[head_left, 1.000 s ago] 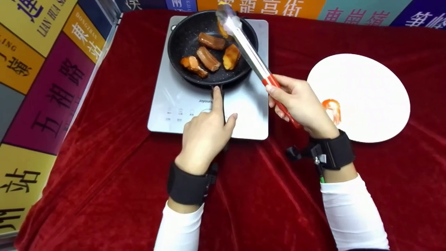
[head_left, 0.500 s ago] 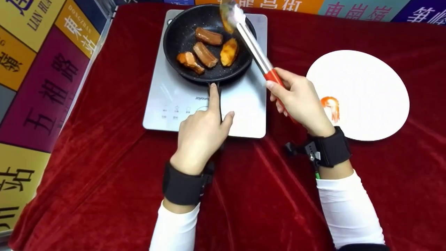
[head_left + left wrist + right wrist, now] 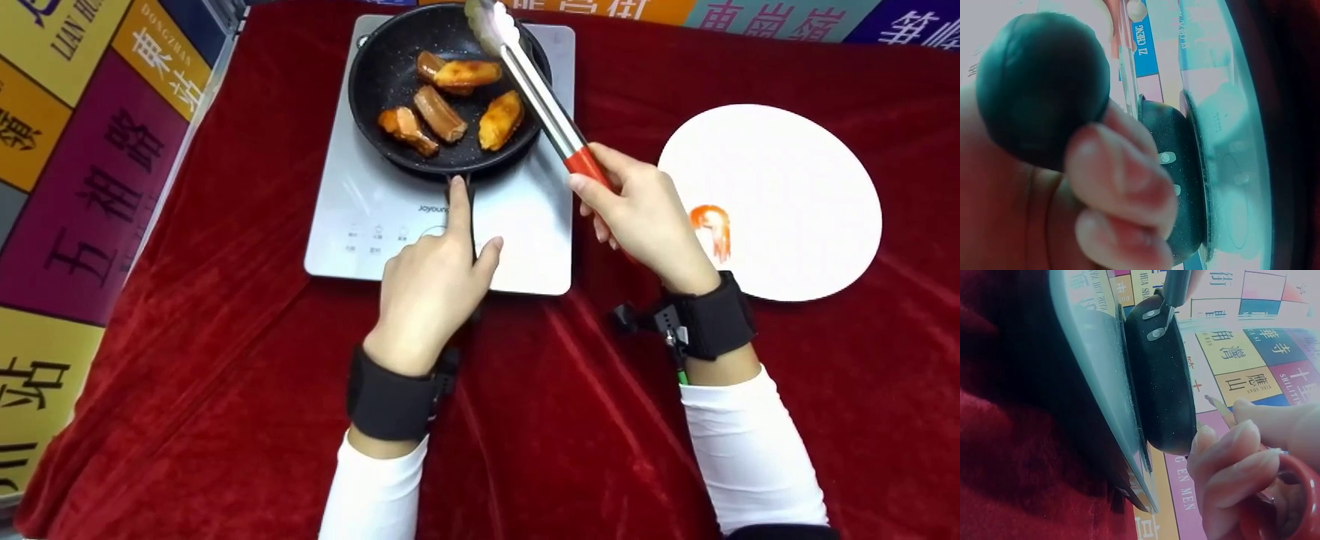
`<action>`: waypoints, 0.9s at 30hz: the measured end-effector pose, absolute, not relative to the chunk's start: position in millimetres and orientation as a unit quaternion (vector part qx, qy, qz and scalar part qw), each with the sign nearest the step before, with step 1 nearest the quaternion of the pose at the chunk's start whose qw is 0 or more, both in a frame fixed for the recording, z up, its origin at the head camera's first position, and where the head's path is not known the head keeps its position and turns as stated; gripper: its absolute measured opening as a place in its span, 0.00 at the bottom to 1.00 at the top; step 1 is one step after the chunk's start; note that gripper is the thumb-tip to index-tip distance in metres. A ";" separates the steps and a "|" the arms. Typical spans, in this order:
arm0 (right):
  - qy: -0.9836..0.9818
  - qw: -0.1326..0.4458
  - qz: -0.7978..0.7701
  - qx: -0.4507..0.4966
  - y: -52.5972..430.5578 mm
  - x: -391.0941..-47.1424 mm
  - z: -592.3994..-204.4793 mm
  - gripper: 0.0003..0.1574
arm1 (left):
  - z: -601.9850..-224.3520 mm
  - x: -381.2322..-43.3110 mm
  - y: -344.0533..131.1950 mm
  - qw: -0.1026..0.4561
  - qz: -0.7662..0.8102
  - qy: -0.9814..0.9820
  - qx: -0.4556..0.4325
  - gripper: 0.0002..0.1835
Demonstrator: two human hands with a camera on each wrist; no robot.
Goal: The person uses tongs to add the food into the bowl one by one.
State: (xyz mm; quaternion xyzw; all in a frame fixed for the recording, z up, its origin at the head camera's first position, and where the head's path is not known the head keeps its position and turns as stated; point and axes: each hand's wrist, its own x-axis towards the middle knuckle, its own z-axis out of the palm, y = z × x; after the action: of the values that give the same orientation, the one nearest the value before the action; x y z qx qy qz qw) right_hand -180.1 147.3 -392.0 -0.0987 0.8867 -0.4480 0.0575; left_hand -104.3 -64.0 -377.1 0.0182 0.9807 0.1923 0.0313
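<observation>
A black frying pan [image 3: 405,142] sits on a silver cooktop [image 3: 525,247]. My left hand [image 3: 431,292] grips its handle, index finger laid along the top; in the left wrist view curled fingers [image 3: 1123,174] wrap the handle's dark round end [image 3: 1041,90]. My right hand [image 3: 645,217] holds metal tongs [image 3: 544,105] with red grips, their tips over the pan's back right rim. Inside the pan lie two brown rib-like pieces [image 3: 440,114], a glazed reddish-brown piece [image 3: 406,129] and two orange-yellow chicken wing pieces [image 3: 501,120]. One of these [image 3: 469,73] lies across the rear brown piece.
A white plate [image 3: 795,202] with a shrimp [image 3: 712,229] at its left edge is on the right of the red cloth [image 3: 562,420]. Printed panels [image 3: 112,165] stand along the left side and the back.
The chicken wing piece at the pan's back right, by the tong tips, has come down and left onto the rear brown piece. The tongs let it go. The left hand keeps its grip.
</observation>
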 end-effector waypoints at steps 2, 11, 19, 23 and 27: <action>0.887 0.061 -0.448 -0.096 147.9 -179.6 -391.7 0.33 | -377.2 -104.4 -63.7 0.033 0.193 0.981 0.019 0.39; 0.892 0.067 -0.437 -0.089 149.5 -176.8 -389.0 0.38 | -377.0 -104.1 -63.9 0.036 0.189 0.981 0.017 0.39; 0.895 0.067 -0.434 -0.080 151.5 -173.4 -387.4 0.40 | -376.8 -104.7 -63.4 0.041 0.193 0.980 0.014 0.40; 0.898 0.062 -0.429 -0.079 153.8 -171.8 -384.8 0.40 | -376.3 -104.5 -63.5 0.040 0.193 0.980 0.016 0.40; 0.906 0.057 -0.411 -0.080 156.8 -169.2 -381.8 0.40 | -376.8 -104.3 -63.8 0.047 0.197 0.979 0.013 0.40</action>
State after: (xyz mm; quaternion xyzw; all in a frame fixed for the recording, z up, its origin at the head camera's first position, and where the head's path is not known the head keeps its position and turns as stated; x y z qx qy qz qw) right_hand -169.2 156.8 -381.8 -0.0800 0.9065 -0.4108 0.0566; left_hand -104.3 -63.8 -376.8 0.0129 0.9792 0.1970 0.0466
